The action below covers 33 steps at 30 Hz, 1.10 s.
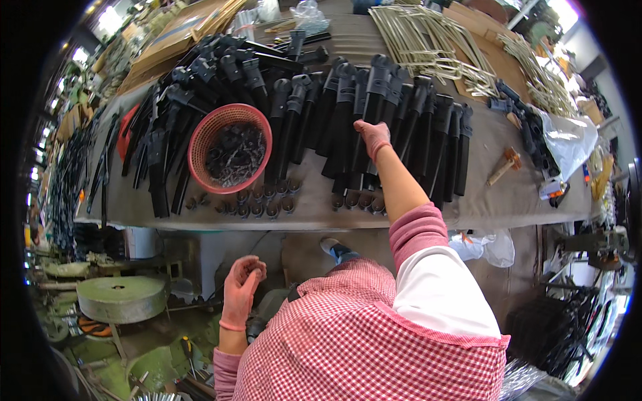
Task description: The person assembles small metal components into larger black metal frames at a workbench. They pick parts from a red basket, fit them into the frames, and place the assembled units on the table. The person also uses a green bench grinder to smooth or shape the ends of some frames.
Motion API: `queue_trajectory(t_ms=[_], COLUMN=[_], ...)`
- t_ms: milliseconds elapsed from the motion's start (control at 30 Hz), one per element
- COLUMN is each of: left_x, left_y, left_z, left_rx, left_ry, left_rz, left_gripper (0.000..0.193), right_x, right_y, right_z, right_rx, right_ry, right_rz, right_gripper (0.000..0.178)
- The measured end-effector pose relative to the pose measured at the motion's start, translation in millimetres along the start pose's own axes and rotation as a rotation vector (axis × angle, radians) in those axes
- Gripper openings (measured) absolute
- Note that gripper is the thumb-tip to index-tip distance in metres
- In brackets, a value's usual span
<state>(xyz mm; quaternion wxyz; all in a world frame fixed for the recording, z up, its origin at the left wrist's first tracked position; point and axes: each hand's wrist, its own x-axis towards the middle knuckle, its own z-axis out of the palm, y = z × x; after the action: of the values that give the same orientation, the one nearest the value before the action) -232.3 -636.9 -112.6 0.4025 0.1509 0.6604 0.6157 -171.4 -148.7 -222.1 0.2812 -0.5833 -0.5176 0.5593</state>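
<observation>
My right hand, in a pink glove, reaches across the table and is closed on one of the black tubes with a grey fitting at its far end. Similar black tubes lie side by side around it, fittings pointing away from me. My left hand, gloved too, is held low in front of the table, beside my checked apron. Its fingers curl toward the thumb, and whatever they may hold is hidden. Small round metal pieces stand in rows near the table's front edge.
A red plastic basket of small dark parts sits left of my right hand. More black tubes are heaped beyond it. A hammer lies to the right, and bent pale metal rods are piled at the back. A green round machine stands lower left.
</observation>
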Motion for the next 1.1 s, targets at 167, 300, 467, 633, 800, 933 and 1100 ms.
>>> queue_trajectory(t_ms=[167, 300, 467, 633, 800, 933, 1100], left_x=[67.6, 134.3, 145.0, 114.3, 79.7, 39.6, 12.5], left_y=[35.0, 54.3, 63.9, 51.6, 56.8, 52.7, 37.5], left_z=[33.2, 65.5, 43.9, 23.5, 21.0, 28.0, 32.0], left_rx=[0.000, -0.348, -0.614, -0.587, -0.604, -0.604, -0.253], left_ry=[-0.166, -0.100, -0.061, 0.000, -0.024, -0.042, 0.219], left_rz=[0.129, 0.226, -0.092, -0.040, 0.101, -0.031, 0.190], left_gripper=[0.021, 0.049, 0.052, 0.051, 0.047, 0.033, 0.049], right_x=[-120.8, -280.1, -232.2, -153.7, -139.1, -132.5, -170.4], right_y=[-0.1, 34.1, 75.8, 130.5, 158.8, 165.8, 155.7], right_z=[6.3, 1.3, -53.0, -124.0, -115.9, -120.4, -124.6], right_rx=[0.714, 0.411, -0.048, -1.051, -1.102, -1.066, -0.773], right_ry=[-0.444, -0.758, -0.689, -0.062, -0.102, -0.093, -0.049], right_rz=[-0.189, -0.291, -0.143, -0.183, -0.211, -0.254, -0.322], right_gripper=[0.047, 0.050, 0.055, 0.057, 0.054, 0.048, 0.036])
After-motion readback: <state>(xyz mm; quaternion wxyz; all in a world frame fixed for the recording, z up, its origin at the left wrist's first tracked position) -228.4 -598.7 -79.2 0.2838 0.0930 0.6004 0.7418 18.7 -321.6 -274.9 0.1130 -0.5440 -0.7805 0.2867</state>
